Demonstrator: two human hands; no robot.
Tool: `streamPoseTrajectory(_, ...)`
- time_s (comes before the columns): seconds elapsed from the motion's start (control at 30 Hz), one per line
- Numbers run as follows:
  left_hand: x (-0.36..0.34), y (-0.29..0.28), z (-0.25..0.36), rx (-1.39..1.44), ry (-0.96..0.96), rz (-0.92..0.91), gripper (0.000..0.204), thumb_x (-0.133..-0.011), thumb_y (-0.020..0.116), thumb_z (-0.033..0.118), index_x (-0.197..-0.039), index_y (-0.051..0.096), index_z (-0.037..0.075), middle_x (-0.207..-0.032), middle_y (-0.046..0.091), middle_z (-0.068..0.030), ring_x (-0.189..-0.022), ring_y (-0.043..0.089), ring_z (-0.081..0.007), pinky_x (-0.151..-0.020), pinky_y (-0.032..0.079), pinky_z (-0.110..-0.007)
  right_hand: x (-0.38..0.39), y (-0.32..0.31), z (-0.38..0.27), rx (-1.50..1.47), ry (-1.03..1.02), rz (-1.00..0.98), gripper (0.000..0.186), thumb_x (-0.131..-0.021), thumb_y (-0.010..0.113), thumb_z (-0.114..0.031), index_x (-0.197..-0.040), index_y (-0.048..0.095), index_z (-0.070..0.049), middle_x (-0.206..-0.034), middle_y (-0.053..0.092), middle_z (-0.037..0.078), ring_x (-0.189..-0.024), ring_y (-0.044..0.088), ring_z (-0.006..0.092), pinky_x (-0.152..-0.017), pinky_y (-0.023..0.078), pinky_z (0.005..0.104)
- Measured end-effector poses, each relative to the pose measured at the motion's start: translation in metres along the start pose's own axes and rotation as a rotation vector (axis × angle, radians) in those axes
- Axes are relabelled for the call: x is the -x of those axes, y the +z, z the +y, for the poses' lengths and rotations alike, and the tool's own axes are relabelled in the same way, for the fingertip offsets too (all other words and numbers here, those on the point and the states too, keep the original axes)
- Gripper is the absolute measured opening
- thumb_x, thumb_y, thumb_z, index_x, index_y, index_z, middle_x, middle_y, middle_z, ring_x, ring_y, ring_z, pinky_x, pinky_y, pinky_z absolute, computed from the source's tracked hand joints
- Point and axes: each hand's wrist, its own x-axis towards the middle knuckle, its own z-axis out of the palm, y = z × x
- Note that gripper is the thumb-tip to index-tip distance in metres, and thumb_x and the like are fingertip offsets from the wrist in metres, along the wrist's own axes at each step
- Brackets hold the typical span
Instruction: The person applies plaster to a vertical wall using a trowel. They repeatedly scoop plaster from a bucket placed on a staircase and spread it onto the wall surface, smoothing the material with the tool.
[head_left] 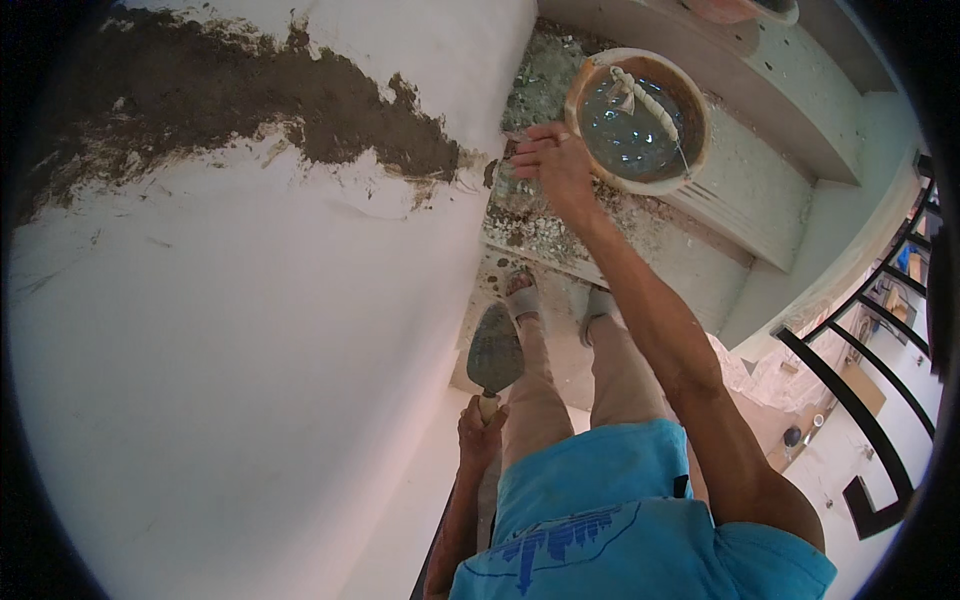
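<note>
My left hand (482,432) is closed around the light handle of a trowel (496,352), its grey blade pointing up and away beside my leg. My right hand (558,170) reaches forward with its fingers stretched out and nothing visible in them. It is beside the left rim of a round tan bucket (697,90), between that and the wall; whether it touches the rim I cannot tell. Water (625,135) fills part of the bucket. Across it leans a whitish, twisted, rope-like piece (655,108) with a frayed upper end.
A rough band of wet brown mortar (260,95) runs along the white wall (240,330) on the left. Pale steps (770,215) rise ahead, strewn with mortar crumbs (530,215) near the wall. A black railing (850,385) stands right; part of another container (735,8) shows at the top.
</note>
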Motion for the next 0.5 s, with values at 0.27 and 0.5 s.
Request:
streamPoseTrajectory(0.27,-0.001,-0.007,0.014,-0.120,0.010,-0.059,0.038,-0.091,0.068,0.025,-0.115,0.063,-0.003,-0.106,0.071,-0.0162,-0.094,0.070,-0.0257,-0.087,0.053,-0.039,-0.053,-0.122,-0.047,1.680,-0.647,0.207,0.020,-0.090,0.055,-0.013,-0.091,0.070,-0.001,-0.088,0.073,0.019,-0.083,0.071,0.0363,-0.074,0.057,0.0464)
streamPoseTrajectory(0.5,0.000,-0.009,0.008,-0.161,0.022,-0.043,0.039,-0.088,0.071,0.029,-0.112,0.064,-0.001,-0.099,0.070,-0.0172,-0.092,0.067,-0.0287,-0.085,0.051,-0.041,-0.103,-0.174,-0.019,1.837,-0.367,0.111,0.024,-0.089,0.055,-0.015,-0.096,0.072,0.001,-0.087,0.071,0.024,-0.086,0.071,0.0389,-0.074,0.056,0.0520)
